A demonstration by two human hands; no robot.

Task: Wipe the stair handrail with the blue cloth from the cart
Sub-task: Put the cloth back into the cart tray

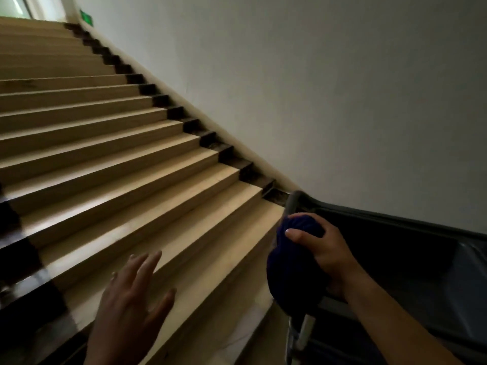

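A flight of pale wooden stairs (110, 159) rises from the lower right toward a bright landing at the upper left. Dark stepped trim (210, 139) borders the treads where they meet the plain white wall (316, 88). At the foot of the flight, against that wall, stands a dark cart (411, 259) with a grey rim; only its upper part is in view. A bunched blue cloth (292, 270) rests against the cart's near rim. The treads themselves are bare.

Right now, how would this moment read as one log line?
right hand: holds cloth at cart | left hand: open, empty | handrail: unseen
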